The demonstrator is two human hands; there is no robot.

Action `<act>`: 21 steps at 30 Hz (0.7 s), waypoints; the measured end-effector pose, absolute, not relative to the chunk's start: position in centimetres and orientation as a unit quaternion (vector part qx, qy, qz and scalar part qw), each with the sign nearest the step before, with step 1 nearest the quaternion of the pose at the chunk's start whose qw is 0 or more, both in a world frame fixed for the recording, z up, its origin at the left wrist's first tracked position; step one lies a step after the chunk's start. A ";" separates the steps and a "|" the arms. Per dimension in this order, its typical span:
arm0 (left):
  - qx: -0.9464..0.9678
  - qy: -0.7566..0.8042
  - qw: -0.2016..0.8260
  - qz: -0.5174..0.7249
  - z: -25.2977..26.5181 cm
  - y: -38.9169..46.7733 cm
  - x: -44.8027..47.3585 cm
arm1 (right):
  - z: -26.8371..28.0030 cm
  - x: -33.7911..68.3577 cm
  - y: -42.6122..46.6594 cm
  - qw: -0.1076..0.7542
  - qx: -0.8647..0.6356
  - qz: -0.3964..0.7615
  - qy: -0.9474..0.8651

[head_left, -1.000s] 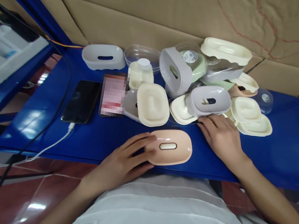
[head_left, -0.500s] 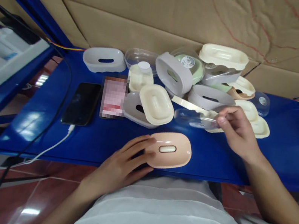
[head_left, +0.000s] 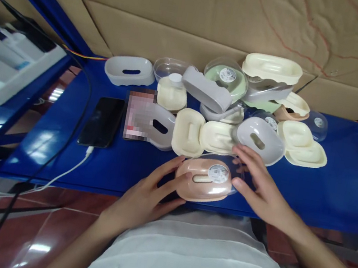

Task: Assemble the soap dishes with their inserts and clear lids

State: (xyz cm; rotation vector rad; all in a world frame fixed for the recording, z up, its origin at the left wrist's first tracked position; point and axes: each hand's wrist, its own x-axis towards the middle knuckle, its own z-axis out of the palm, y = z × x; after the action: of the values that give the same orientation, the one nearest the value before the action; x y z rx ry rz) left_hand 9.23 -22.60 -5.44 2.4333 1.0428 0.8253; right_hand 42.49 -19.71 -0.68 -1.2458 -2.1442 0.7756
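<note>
At the table's front edge lies a peach soap dish (head_left: 186,191) with a cream strip showing through its slot. My left hand (head_left: 150,191) holds its left side, fingers spread over the top and thumb along the near edge. A clear plastic lid (head_left: 238,167) with a round white label (head_left: 218,173) lies over the dish, slightly off to the right. My right hand (head_left: 260,184) grips the lid's right end between thumb and fingers. Just beyond the hands are a cream tray (head_left: 190,133), another cream tray (head_left: 218,137) and a grey slotted dish (head_left: 264,137).
Behind them, grey, green and cream dish parts are piled against the cardboard (head_left: 169,27), a cream dish (head_left: 272,67) on top. Two cream trays (head_left: 311,154) overlap at right. A black phone (head_left: 101,122) with a white cable (head_left: 73,169) and a pixelated card (head_left: 133,119) lie left.
My right hand has brought a clear lid from the pile toward me, onto the peach dish. Grey and cream pieces near the pile's front have shifted. My left hand stays on the dish.
</note>
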 end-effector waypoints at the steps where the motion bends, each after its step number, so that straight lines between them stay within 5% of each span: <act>1: 0.864 0.368 0.184 0.290 -5.4 -22.6 9.2 | -0.7 42.1 -20.2 0.256 -0.451 0.253 -0.817; 9: 0.842 0.363 0.225 0.331 -5.3 -22.4 9.3 | -2.4 40.4 -21.1 0.169 -0.347 0.043 -0.921; 21: 0.844 0.362 0.199 0.342 -5.9 -22.3 8.9 | -2.7 40.1 -21.0 0.166 -0.269 -0.006 -0.949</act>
State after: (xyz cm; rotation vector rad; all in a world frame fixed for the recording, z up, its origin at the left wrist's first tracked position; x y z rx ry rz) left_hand 8.85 -22.29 -5.93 2.3593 1.0134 0.9569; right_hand 40.05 -20.96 -2.72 -0.7651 -2.7025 -0.0161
